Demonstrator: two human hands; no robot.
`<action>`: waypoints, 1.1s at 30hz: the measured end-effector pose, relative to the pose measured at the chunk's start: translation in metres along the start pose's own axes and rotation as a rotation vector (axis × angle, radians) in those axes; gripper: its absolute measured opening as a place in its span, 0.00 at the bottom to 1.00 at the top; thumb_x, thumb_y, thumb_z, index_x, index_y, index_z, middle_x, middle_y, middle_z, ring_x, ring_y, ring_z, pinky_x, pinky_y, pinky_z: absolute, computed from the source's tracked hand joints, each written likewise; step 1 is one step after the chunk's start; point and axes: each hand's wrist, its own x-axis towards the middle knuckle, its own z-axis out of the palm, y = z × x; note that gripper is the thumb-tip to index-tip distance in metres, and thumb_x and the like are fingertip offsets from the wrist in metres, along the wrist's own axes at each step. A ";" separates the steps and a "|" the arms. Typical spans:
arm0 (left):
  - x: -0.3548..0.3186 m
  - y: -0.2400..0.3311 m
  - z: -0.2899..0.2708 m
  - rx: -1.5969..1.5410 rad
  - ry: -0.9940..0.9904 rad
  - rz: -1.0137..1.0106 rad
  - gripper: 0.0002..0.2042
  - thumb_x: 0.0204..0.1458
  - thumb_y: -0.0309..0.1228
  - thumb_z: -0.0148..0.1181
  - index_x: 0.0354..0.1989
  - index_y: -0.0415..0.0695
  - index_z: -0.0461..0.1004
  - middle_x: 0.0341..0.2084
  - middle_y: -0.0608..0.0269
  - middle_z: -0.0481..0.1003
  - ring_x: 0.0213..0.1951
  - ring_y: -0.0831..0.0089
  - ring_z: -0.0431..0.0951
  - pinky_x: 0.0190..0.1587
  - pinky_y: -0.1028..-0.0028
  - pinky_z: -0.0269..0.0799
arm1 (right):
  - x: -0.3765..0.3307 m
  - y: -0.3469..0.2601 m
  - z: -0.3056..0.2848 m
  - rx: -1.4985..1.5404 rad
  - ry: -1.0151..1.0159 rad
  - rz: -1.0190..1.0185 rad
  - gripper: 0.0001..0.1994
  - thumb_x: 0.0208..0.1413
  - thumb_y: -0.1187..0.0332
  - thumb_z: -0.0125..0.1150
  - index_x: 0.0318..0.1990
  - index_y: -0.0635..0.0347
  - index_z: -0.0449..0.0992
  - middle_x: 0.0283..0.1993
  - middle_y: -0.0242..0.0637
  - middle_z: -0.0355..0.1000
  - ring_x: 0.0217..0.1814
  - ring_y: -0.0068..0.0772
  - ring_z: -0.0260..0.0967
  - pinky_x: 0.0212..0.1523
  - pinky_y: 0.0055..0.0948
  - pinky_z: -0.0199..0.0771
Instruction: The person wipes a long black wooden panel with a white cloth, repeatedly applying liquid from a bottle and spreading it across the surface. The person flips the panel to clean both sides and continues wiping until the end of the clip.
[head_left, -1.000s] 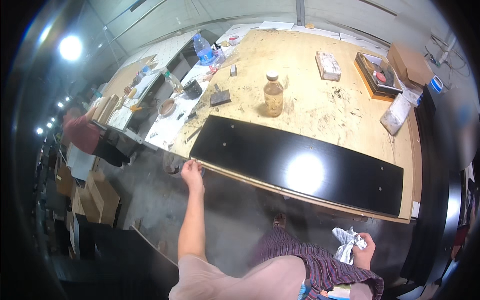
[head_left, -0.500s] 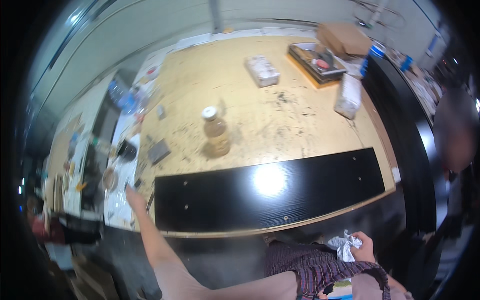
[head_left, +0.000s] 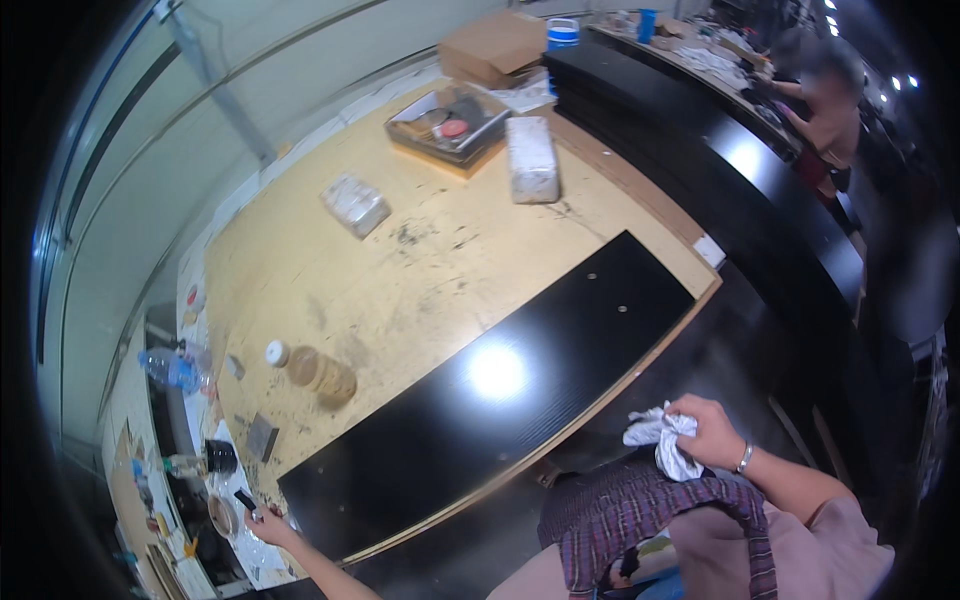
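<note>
- Pale yellow worktop (head_left: 450,265), marked with dark stains, spreads ahead of both hands; beyond the right hand, a stack of long black boards (head_left: 690,140) stands along its side.
- Black panel (head_left: 470,420) lies flat on this worktop, along the near edge. One end is just beside the left hand (head_left: 270,524), and the other end is ahead of the right hand (head_left: 712,435).
- Compared with half a second ago, the view is turned more to the right, and the left hand, which was reaching past the panel's end, now shows a small black piece (head_left: 244,499) at its fingertips.
- Left hand seems to pinch this piece between thumb and fingers; what kind of piece it is, I cannot tell.
- Right hand is closed around a crumpled whitish cloth (head_left: 665,440), in front of the worktop's edge, as it was before.
- So, in my judgement, both hands are now occupied, and the panel lies without any fingers on it.
- Near the left hand there are a round bowl (head_left: 222,515), a black cup (head_left: 220,457) and a grey block (head_left: 262,437); farther ahead of it, a bottle with white cap (head_left: 322,376).
</note>
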 end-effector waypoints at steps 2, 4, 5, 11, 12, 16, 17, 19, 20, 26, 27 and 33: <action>-0.058 0.049 0.011 -0.385 -0.147 -0.138 0.22 0.59 0.20 0.59 0.63 0.41 0.67 0.40 0.58 0.76 0.39 0.72 0.79 0.41 0.77 0.79 | 0.011 -0.004 -0.039 -0.016 0.072 -0.107 0.13 0.42 0.77 0.62 0.39 0.63 0.78 0.37 0.46 0.75 0.41 0.50 0.76 0.44 0.38 0.76; -0.123 0.088 0.018 -0.600 -0.345 -0.194 0.23 0.59 0.19 0.59 0.64 0.39 0.66 0.40 0.57 0.76 0.40 0.70 0.80 0.45 0.73 0.79 | 0.024 0.001 -0.090 -0.050 0.152 -0.224 0.12 0.42 0.78 0.61 0.38 0.64 0.78 0.36 0.44 0.75 0.40 0.44 0.76 0.43 0.35 0.76; -0.158 0.106 0.020 -0.703 -0.442 -0.227 0.24 0.59 0.19 0.59 0.64 0.38 0.65 0.41 0.57 0.76 0.40 0.69 0.80 0.47 0.72 0.80 | 0.031 0.004 -0.120 -0.094 0.192 -0.290 0.12 0.41 0.78 0.60 0.37 0.64 0.77 0.36 0.43 0.74 0.40 0.42 0.76 0.43 0.35 0.75; -0.389 0.229 0.077 -1.080 -1.062 -0.545 0.19 0.66 0.30 0.55 0.63 0.38 0.68 0.50 0.48 0.76 0.48 0.62 0.81 0.55 0.64 0.81 | 0.052 0.070 -0.333 -0.565 0.623 -0.486 0.16 0.41 0.80 0.54 0.42 0.66 0.76 0.40 0.48 0.74 0.46 0.55 0.75 0.51 0.41 0.75; -0.425 0.238 0.087 -1.070 -1.114 -0.519 0.18 0.66 0.31 0.55 0.61 0.39 0.68 0.51 0.46 0.76 0.48 0.61 0.81 0.53 0.63 0.82 | 0.058 0.088 -0.361 -0.618 0.672 -0.463 0.16 0.42 0.80 0.54 0.43 0.65 0.77 0.41 0.47 0.75 0.47 0.55 0.75 0.51 0.41 0.75; -0.602 0.323 0.120 -1.020 -1.450 -0.610 0.22 0.59 0.25 0.62 0.61 0.39 0.66 0.44 0.54 0.76 0.44 0.65 0.80 0.56 0.64 0.79 | 0.087 0.204 -0.449 -0.862 0.750 -0.352 0.19 0.45 0.81 0.55 0.46 0.58 0.78 0.48 0.40 0.76 0.51 0.49 0.74 0.51 0.38 0.75; -0.644 0.346 0.123 -1.010 -1.617 -0.602 0.20 0.57 0.23 0.61 0.59 0.38 0.69 0.47 0.55 0.77 0.49 0.62 0.80 0.61 0.62 0.75 | 0.092 0.231 -0.458 -0.933 0.737 -0.346 0.18 0.45 0.81 0.56 0.45 0.56 0.78 0.47 0.39 0.76 0.50 0.48 0.74 0.50 0.40 0.76; -0.718 0.383 0.122 -0.895 -1.808 -0.529 0.25 0.51 0.23 0.67 0.58 0.34 0.69 0.47 0.56 0.77 0.48 0.66 0.79 0.62 0.65 0.72 | 0.102 0.265 -0.450 -0.842 0.661 -0.332 0.16 0.46 0.80 0.57 0.43 0.54 0.78 0.45 0.37 0.75 0.49 0.46 0.74 0.47 0.41 0.76; -0.748 0.401 0.118 -0.797 -1.851 -0.543 0.26 0.50 0.22 0.68 0.59 0.34 0.69 0.43 0.57 0.78 0.45 0.70 0.79 0.63 0.66 0.71 | 0.102 0.283 -0.444 -0.801 0.621 -0.298 0.16 0.46 0.79 0.57 0.44 0.53 0.78 0.47 0.36 0.75 0.50 0.45 0.73 0.47 0.40 0.77; -0.873 0.448 0.090 -0.572 -1.820 0.246 0.19 0.50 0.18 0.65 0.52 0.37 0.78 0.41 0.65 0.75 0.45 0.75 0.74 0.51 0.75 0.69 | 0.097 0.313 -0.420 -0.782 0.709 -0.335 0.12 0.49 0.76 0.57 0.42 0.52 0.80 0.45 0.34 0.73 0.51 0.42 0.71 0.43 0.38 0.79; -0.887 0.448 0.087 -0.522 -1.743 0.452 0.20 0.46 0.18 0.67 0.51 0.36 0.78 0.39 0.60 0.76 0.42 0.72 0.75 0.48 0.74 0.71 | 0.097 0.316 -0.420 -0.776 0.714 -0.340 0.12 0.50 0.76 0.57 0.41 0.51 0.80 0.45 0.34 0.73 0.51 0.41 0.72 0.42 0.38 0.79; -0.928 0.464 0.079 -0.607 -1.504 0.961 0.22 0.40 0.17 0.71 0.48 0.37 0.77 0.36 0.54 0.75 0.34 0.66 0.76 0.38 0.71 0.74 | 0.093 0.312 -0.420 -0.745 0.726 -0.327 0.12 0.50 0.75 0.58 0.41 0.51 0.80 0.44 0.36 0.73 0.48 0.42 0.73 0.43 0.40 0.79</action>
